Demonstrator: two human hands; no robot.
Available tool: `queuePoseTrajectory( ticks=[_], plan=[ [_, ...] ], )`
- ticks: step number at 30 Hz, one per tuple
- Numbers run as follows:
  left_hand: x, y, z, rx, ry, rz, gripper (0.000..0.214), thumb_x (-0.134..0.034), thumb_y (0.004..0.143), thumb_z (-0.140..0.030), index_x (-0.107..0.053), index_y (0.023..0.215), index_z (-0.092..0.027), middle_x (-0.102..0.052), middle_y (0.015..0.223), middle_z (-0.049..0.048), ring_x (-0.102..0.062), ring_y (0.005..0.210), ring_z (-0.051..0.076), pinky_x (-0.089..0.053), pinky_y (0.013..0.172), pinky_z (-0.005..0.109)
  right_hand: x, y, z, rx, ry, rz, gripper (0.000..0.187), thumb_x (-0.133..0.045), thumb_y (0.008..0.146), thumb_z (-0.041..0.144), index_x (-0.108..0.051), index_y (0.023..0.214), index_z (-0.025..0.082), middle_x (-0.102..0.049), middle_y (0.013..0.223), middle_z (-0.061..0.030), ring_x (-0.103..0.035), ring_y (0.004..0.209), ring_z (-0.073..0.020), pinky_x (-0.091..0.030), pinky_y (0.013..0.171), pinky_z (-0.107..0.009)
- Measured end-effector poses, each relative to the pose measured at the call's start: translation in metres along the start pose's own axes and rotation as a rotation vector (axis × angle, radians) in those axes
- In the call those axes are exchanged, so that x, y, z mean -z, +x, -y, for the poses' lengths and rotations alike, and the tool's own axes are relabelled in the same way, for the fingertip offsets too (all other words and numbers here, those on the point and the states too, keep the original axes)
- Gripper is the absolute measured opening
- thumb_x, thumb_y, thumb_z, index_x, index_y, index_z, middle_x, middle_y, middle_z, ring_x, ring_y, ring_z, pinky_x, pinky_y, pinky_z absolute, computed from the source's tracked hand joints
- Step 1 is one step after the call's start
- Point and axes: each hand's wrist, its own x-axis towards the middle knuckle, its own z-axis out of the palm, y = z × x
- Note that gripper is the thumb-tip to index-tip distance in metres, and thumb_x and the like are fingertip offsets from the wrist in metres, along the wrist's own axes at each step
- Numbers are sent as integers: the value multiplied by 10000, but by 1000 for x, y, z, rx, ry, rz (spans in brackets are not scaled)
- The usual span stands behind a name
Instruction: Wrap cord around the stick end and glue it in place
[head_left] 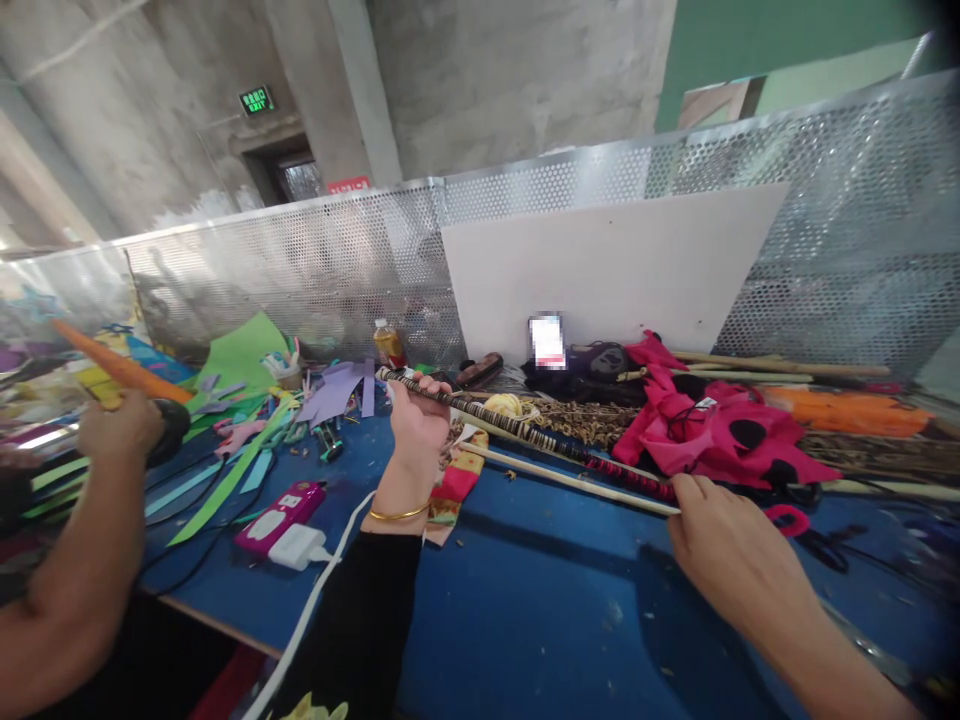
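Note:
A long thin stick point(517, 428), wrapped in dark and pale bands with a pinkish-red stretch towards its right end, slants across the middle of the view above the table. My left hand point(420, 425), palm turned up, has its fingers closed round the stick near its upper left end. At the other end my right hand point(720, 530) pinches the stick between thumb and fingers. A bare pale stick point(570, 483) runs just below it and reaches my right hand; whether that hand grips it too, I cannot tell. Patterned red and yellow cloth point(457, 485) lies beside my left wrist.
On the blue table point(525, 620) sit a pink power strip point(281, 520) with a white charger point(300, 547), cut paper, and bright pink fabric point(697, 425). A phone point(547, 340) leans against a white board point(600, 265). At left, a co-worker's hand point(120, 425) holds an orange piece.

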Motion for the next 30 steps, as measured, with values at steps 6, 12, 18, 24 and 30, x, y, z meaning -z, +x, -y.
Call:
queuePoseTrajectory(
  ticks=[6,12,18,24,30],
  plan=[
    [4,2,-7,42,-24,-16,562,-108,970,-535,-367,610,-189,-318,447,-72,-308,333,53,-319,391,183,10,0,5,66,-55,-185,354,-438,911,485,-552,736,198,-584,612,-22,-536,492,-173,-227,508,-288],
    [5,-1,-15,82,-5,-21,555,-95,971,-524,-317,579,-199,-261,430,-77,-273,319,57,-293,368,184,15,-4,4,90,-133,-238,386,-432,916,487,-584,710,197,-595,600,-30,-512,483,-162,-221,527,-296],
    [-3,0,-15,75,41,-31,509,-202,983,-487,-481,702,-168,-489,538,-16,-488,457,105,-476,536,256,8,0,-4,6,-57,-193,438,-373,932,516,-538,675,201,-559,542,-9,-516,444,-156,-119,481,-276],
    [4,5,-19,25,20,-89,511,-168,998,-440,-387,612,-188,-341,423,-69,-343,328,60,-344,393,173,15,2,-12,55,-47,-186,433,-389,928,505,-531,656,199,-557,529,-8,-516,457,-151,-121,495,-288],
    [4,6,-24,46,33,-72,533,-114,996,-457,-340,590,-195,-337,411,-69,-327,298,52,-321,368,175,22,-1,-14,78,-87,-207,392,-443,908,490,-565,682,195,-583,558,-19,-519,475,-148,-176,508,-293]
  ],
)
